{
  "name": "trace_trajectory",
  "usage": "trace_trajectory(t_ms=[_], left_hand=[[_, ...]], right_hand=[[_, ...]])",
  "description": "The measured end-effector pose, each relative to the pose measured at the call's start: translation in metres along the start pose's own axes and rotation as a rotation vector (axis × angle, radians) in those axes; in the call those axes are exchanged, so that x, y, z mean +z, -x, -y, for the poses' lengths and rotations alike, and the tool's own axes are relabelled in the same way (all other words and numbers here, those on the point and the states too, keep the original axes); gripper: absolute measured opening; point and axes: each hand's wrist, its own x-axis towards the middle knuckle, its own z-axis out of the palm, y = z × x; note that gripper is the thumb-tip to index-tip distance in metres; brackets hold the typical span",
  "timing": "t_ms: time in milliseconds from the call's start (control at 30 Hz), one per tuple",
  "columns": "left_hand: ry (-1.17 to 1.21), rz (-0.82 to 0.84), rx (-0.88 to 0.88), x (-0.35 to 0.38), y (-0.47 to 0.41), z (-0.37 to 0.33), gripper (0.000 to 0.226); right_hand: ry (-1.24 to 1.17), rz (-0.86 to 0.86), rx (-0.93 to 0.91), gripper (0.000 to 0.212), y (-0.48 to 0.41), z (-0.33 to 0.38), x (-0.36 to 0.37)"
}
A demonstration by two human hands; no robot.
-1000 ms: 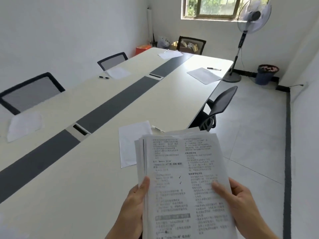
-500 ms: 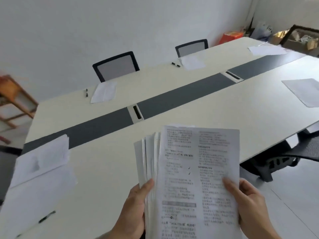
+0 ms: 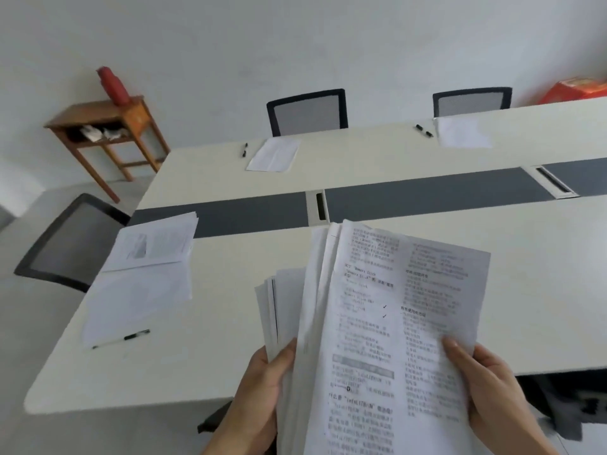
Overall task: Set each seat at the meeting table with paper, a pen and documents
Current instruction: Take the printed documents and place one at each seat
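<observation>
Three pens (image 3: 121,338) lie on the desk (image 3: 226,310); your left hand (image 3: 262,385) and right hand (image 3: 492,389) both grip the document stack (image 3: 377,323), thumbs on top.

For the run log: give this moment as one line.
left hand: grips document stack | right hand: pinches top printed sheet | by end chair: paper, printed document, pen

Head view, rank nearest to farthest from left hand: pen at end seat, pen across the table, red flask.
1. Pen at end seat, on the table left of the left hand holding the documents.
2. Pen across the table, far side, beside a sheet.
3. Red flask, on the wooden side table past the far left corner.
</observation>
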Motion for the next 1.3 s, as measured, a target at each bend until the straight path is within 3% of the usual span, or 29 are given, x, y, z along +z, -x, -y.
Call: trace_trajectory(t_ms=[133, 567, 800, 967, 1133, 1300], left_hand=[[0.055, -0.024, 0.047, -0.008, -0.003, -0.003, 0.021], [0.157, -0.168, 0.143, -0.093, -0.007, -0.024, 0.031], [0.201, -0.373, 0.152, -0.169, 0.013, -0.020, 0.034], [0.240, -0.457, 0.129, -0.211, 0.029, -0.013, 0.035], [0.210, -0.465, 0.091, -0.236, 0.033, -0.014, 0.026], [0.185, -0.360, 0.073, -0.232, 0.020, -0.024, 0.041]], right_hand=[[0.002, 0.016, -0.007, 0.018, -0.008, 0.002, 0.005], [0.030, -0.097, 0.079, 0.014, -0.071, 0.001, 0.023], [0.453, -0.125, -0.029, 0.021, -0.147, -0.052, 0.101], [0.748, -0.119, 0.055, 0.023, -0.187, -0.121, 0.140], [0.871, -0.164, 0.110, 0.029, -0.208, -0.153, 0.147], [0.989, -0.162, 0.132, 0.064, -0.202, -0.136, 0.136]])
